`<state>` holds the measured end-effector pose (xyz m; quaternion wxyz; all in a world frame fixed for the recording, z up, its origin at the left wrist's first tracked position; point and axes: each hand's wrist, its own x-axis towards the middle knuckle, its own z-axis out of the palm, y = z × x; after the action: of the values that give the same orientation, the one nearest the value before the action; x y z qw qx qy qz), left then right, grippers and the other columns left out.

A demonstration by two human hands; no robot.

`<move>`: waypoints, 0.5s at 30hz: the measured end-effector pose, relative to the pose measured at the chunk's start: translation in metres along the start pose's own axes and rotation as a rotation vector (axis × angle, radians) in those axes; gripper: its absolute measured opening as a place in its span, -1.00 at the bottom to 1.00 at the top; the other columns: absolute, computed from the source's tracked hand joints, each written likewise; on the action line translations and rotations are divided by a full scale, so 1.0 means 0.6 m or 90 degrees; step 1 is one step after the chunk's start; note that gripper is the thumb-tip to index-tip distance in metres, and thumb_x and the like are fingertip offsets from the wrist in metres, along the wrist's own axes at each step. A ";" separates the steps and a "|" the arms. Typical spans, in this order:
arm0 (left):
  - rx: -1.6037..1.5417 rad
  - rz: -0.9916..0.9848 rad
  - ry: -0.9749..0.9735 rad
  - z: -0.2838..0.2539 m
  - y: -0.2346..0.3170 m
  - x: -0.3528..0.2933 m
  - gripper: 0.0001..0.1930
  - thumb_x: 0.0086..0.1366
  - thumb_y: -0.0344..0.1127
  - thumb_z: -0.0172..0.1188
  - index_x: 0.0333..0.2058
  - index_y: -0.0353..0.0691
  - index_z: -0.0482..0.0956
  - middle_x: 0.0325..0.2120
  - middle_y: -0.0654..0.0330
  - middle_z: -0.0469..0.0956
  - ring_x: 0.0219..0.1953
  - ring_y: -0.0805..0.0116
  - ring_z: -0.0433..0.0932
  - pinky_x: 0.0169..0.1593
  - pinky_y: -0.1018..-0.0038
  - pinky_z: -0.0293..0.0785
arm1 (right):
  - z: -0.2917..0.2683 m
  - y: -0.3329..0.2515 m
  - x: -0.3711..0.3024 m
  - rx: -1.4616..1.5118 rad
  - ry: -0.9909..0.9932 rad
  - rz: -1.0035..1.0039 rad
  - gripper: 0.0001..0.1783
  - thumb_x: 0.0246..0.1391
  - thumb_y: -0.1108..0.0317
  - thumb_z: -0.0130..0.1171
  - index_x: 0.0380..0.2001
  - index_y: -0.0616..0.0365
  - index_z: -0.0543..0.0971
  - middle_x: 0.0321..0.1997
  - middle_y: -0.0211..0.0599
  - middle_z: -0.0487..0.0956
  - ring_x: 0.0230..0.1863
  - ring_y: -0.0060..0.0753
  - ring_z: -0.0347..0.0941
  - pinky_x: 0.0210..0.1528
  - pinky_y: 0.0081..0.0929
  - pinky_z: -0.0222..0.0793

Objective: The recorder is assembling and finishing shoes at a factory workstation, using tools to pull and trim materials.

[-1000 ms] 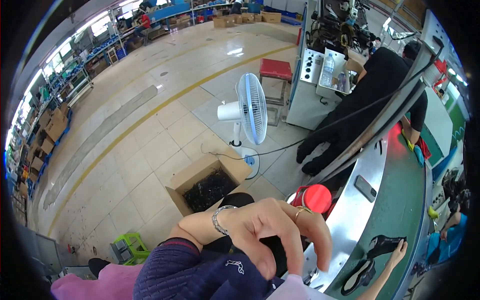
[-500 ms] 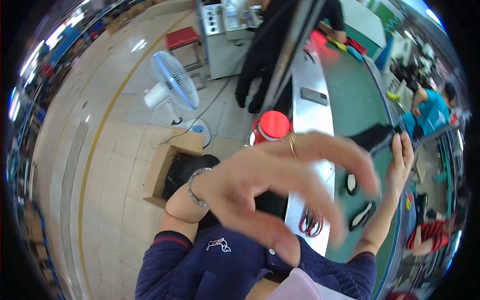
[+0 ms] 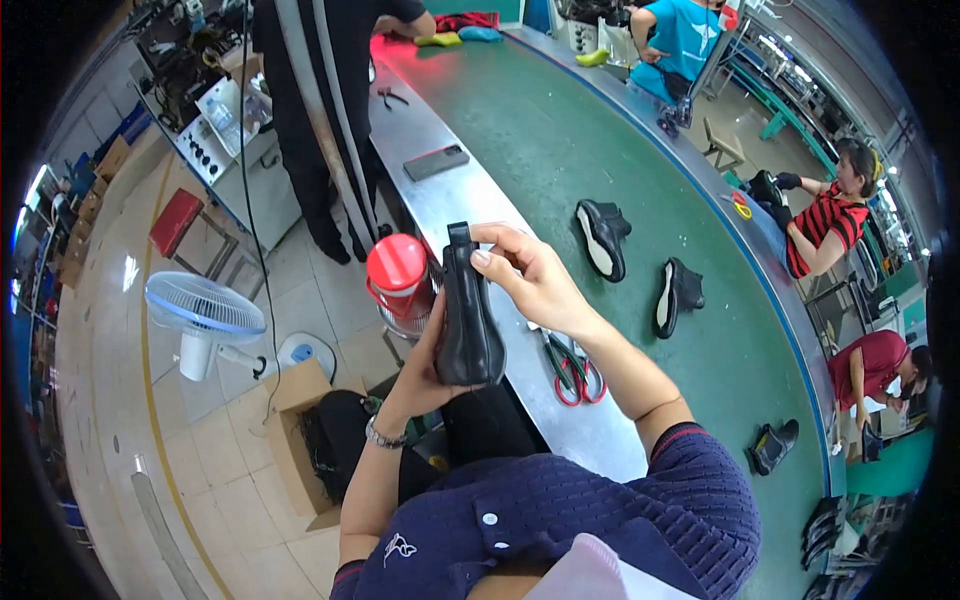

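Note:
A black leather ankle boot [image 3: 468,325] is held up in front of me, over the near edge of the metal ledge. My left hand [image 3: 422,372] wraps around its lower left side, and part of that hand is hidden behind the boot. At the upper end, my right hand [image 3: 532,280] pinches the pull tab between thumb and fingers. Just to the right of the boot, scissors with red handles [image 3: 580,388] and a green-handled tool lie on the metal ledge [image 3: 480,205].
Three black shoes with pale-edged soles, one nearest [image 3: 602,240], lie on the green conveyor belt [image 3: 540,130]. A phone [image 3: 437,162] and pliers [image 3: 390,97] rest on the ledge. At left are a red-lidded jug [image 3: 397,265], a fan [image 3: 205,305] and a cardboard box [image 3: 297,395]. Co-workers sit across the belt.
My right hand has brought the boot from over the belt to in front of me. My left hand, earlier raised with fingers spread, now grips it. The whole view has turned.

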<state>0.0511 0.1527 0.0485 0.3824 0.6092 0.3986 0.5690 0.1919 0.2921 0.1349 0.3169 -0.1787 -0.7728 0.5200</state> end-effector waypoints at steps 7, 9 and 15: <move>-0.147 -0.088 0.109 -0.013 -0.105 -0.006 0.19 -0.01 -0.54 0.42 0.40 -0.08 -0.34 0.37 0.18 -0.04 0.32 0.39 0.11 0.30 0.41 0.16 | 0.056 0.063 -0.106 -0.253 -0.031 0.000 -0.01 -0.14 0.15 0.44 0.30 0.22 0.17 0.20 0.08 0.36 0.17 0.02 0.35 0.16 -0.25 0.31; -0.142 -0.084 0.104 -0.012 -0.107 0.003 0.19 -0.02 -0.55 0.42 0.40 -0.07 -0.33 0.37 0.22 -0.04 0.32 0.42 0.10 0.29 0.43 0.16 | 0.065 0.090 -0.116 -0.266 0.038 0.001 -0.17 -0.08 0.31 0.38 0.24 0.28 0.24 0.09 0.12 0.45 0.06 0.09 0.44 0.07 -0.25 0.38; -0.099 -0.110 0.092 -0.011 -0.100 -0.011 0.21 -0.04 -0.51 0.45 0.40 -0.06 -0.32 0.38 0.16 -0.06 0.36 0.39 0.03 0.35 0.40 0.02 | 0.063 0.109 -0.141 -0.299 0.004 -0.061 -0.25 -0.06 0.63 0.10 0.28 0.28 0.21 0.19 0.10 0.39 0.19 0.04 0.36 0.18 -0.27 0.30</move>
<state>0.0411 0.1703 -0.0085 0.4464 0.4987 0.4305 0.6056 0.2251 0.2403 0.0397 0.2936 -0.2119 -0.8791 0.3100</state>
